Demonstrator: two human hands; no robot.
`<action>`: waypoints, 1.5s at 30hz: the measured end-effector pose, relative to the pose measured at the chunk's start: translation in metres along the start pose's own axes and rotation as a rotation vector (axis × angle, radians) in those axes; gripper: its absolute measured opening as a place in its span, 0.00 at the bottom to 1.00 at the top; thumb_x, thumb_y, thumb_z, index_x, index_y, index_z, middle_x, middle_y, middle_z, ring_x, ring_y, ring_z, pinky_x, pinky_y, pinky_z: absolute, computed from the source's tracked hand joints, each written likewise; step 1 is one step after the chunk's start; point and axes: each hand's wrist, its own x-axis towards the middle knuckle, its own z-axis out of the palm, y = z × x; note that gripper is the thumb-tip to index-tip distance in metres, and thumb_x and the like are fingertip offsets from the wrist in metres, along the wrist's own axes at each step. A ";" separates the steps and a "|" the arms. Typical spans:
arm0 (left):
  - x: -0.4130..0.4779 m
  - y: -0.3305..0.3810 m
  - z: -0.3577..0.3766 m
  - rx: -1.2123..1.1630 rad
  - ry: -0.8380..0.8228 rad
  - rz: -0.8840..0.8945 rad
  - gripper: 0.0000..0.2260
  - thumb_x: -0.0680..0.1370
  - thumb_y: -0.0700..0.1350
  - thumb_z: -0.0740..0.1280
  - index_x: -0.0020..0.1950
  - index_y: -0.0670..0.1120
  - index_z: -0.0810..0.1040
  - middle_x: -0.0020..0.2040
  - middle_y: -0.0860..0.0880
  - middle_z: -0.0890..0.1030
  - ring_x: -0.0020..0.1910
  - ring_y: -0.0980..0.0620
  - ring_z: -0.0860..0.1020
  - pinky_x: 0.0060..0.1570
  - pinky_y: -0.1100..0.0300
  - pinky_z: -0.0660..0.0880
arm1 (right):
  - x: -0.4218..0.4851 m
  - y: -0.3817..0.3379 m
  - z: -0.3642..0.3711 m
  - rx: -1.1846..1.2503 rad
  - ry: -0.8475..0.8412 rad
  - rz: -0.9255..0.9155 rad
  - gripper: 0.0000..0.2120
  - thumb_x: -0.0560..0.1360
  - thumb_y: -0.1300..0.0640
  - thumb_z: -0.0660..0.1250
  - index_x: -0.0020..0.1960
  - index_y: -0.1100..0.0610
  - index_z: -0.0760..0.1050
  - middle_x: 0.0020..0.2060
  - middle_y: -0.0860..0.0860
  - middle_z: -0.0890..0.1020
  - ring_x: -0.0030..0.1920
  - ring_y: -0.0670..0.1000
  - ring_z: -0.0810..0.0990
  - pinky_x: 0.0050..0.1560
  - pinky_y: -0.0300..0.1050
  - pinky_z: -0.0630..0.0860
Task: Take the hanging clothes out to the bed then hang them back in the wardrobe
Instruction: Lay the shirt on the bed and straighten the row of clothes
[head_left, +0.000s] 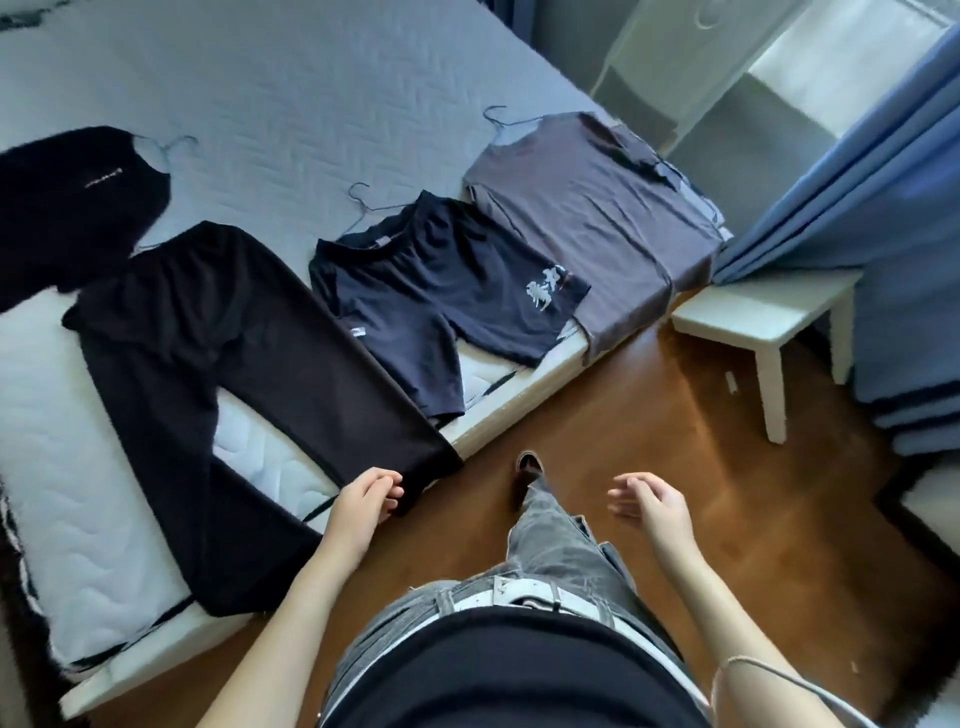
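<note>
Bedroom, wood floor (675, 467), bed (311, 104) w/ grey-blue quilted cover filling left and top of view, white mattress side showing along near edge. Four garments laid flat on bed in a row, L to R: black top (67, 208) w/ small pale line of lettering, too small to read, wire hanger (171, 148) poking out at collar; black trousers (218, 364), legs spread, hems hanging over bed edge; navy shorts (436, 291) on wire hanger, pale graphic print on one leg, unreadable, small white tag at hem; grey t-shirt (597, 213) on hanger, lower part draped past mattress edge toward floor. Person stands close to bed edge, grey jeans, white belt, black top, one shoe (527, 465) forward. Left hand (366, 496) touching hem of nearer trouser leg, fingers curled narrow at cloth; cannot tell if actually pinching it. Right hand (649, 501) over floor, apart from everything, fingers loosely spread, holding nothing. White stool (763, 317) just beside bed corner at right, blue curtain (857, 182) draped onto it. White shelving behind, blurred. Bare floor between bed, stool and person; far half of bed bare.
</note>
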 end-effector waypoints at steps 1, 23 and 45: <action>0.006 0.004 0.003 -0.034 0.051 -0.024 0.12 0.81 0.40 0.57 0.45 0.47 0.79 0.43 0.45 0.81 0.42 0.48 0.77 0.42 0.62 0.73 | 0.025 -0.021 0.004 -0.030 -0.046 -0.020 0.12 0.80 0.65 0.57 0.45 0.63 0.78 0.37 0.58 0.81 0.31 0.50 0.80 0.35 0.39 0.79; 0.234 0.113 -0.074 -0.042 0.317 -0.125 0.10 0.79 0.43 0.61 0.46 0.54 0.80 0.44 0.52 0.84 0.47 0.57 0.80 0.49 0.61 0.74 | 0.344 -0.279 0.288 -0.353 -0.456 -0.248 0.11 0.78 0.65 0.59 0.44 0.58 0.80 0.38 0.58 0.82 0.34 0.54 0.80 0.42 0.48 0.78; 0.731 0.130 -0.075 0.829 0.594 0.277 0.19 0.78 0.52 0.64 0.65 0.44 0.74 0.58 0.44 0.77 0.58 0.42 0.73 0.58 0.51 0.69 | 0.609 -0.124 0.438 -1.107 -0.136 -1.092 0.27 0.76 0.52 0.57 0.73 0.60 0.69 0.73 0.56 0.70 0.74 0.57 0.65 0.75 0.56 0.58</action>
